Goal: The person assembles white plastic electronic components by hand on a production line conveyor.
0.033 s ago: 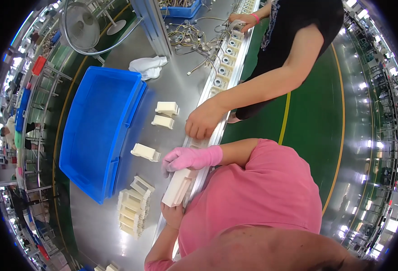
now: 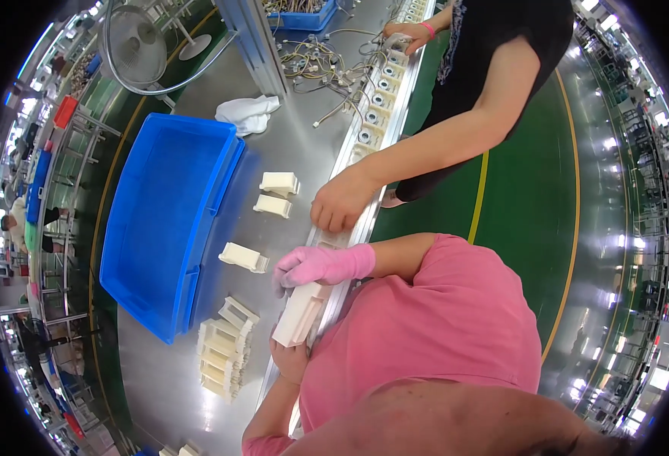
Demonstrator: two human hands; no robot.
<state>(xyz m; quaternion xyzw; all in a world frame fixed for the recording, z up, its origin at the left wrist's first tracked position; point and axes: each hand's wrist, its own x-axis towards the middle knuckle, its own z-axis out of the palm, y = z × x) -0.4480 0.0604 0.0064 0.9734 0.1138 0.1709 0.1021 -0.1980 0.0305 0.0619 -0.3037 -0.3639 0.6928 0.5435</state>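
A long white plastic housing (image 2: 298, 313) lies tilted between my two hands over the near edge of the metal table. My left hand (image 2: 292, 362), bare, grips its lower end, with the fingers partly hidden beneath it. At the upper end, my right hand (image 2: 321, 266) in a pink glove with greyish fingertips is curled over the housing. Beyond my right hand, one cream plastic piece (image 2: 243, 257) lies alone on the table. Further up are two similar cream pieces (image 2: 279, 182). A stack of cream plastic frames (image 2: 224, 357) stands to the left of my left hand.
A large blue bin (image 2: 156, 228) stands on the metal table (image 2: 273, 137) beside a white cloth (image 2: 248, 114). A co-worker's hand (image 2: 346, 199) reaches to the rail close above my right hand. White parts with round fittings (image 2: 381, 99) line that rail, near tangled wires (image 2: 323, 64).
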